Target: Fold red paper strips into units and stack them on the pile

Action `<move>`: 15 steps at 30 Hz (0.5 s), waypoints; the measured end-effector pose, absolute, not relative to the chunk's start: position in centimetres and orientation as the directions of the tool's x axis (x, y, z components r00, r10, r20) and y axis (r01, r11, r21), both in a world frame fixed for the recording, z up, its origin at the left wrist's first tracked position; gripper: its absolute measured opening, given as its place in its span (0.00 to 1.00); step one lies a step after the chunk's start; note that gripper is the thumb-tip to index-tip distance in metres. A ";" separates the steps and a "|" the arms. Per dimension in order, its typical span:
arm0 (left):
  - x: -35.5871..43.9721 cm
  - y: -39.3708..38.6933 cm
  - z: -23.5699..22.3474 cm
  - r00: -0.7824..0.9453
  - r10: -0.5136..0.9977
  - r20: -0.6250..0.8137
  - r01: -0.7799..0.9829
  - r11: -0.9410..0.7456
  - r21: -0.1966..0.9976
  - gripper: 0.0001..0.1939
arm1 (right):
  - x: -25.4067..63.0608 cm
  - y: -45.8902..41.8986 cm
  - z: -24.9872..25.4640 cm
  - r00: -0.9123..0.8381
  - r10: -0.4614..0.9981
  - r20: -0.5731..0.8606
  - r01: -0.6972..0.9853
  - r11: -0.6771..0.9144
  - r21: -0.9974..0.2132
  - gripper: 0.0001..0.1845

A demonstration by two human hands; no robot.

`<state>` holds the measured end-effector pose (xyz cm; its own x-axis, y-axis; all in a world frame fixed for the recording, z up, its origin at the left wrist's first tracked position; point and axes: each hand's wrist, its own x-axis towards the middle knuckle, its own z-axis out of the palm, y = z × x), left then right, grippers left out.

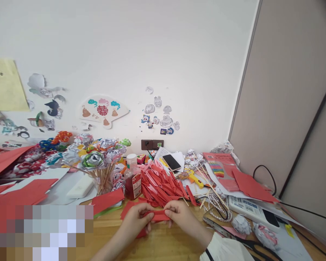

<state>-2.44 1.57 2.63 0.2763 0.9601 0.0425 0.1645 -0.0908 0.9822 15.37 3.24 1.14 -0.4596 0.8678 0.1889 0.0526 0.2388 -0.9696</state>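
My left hand (137,219) and my right hand (179,214) meet at the near edge of the wooden table (165,246). Both pinch one small piece of red paper (159,215) between fingers and thumbs, holding it just above the wood. Directly behind my hands lies a heap of folded red paper pieces (163,185). A few more red sheets (107,201) sit to the left of my left hand.
A red-liquid bottle (132,177) and a cup of paper flowers on sticks (97,163) stand behind left. A phone (171,161), yellow glue gun (194,178), wooden sticks, scissors (233,235), crumpled paper and cables crowd the right. The wall runs behind.
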 end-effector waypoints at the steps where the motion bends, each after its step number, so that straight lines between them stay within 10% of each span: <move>1: -2.4 1.6 2.7 0.278 0.960 0.047 0.161 -0.095 0.982 0.16 | 15.4 3.3 1.1 -0.469 0.862 0.194 0.044 0.243 -0.969 0.12; 15: -2.4 1.6 2.6 0.250 0.966 0.063 0.122 -0.096 0.988 0.12 | 14.8 3.2 0.2 -0.520 0.836 0.173 -0.068 0.161 -0.985 0.16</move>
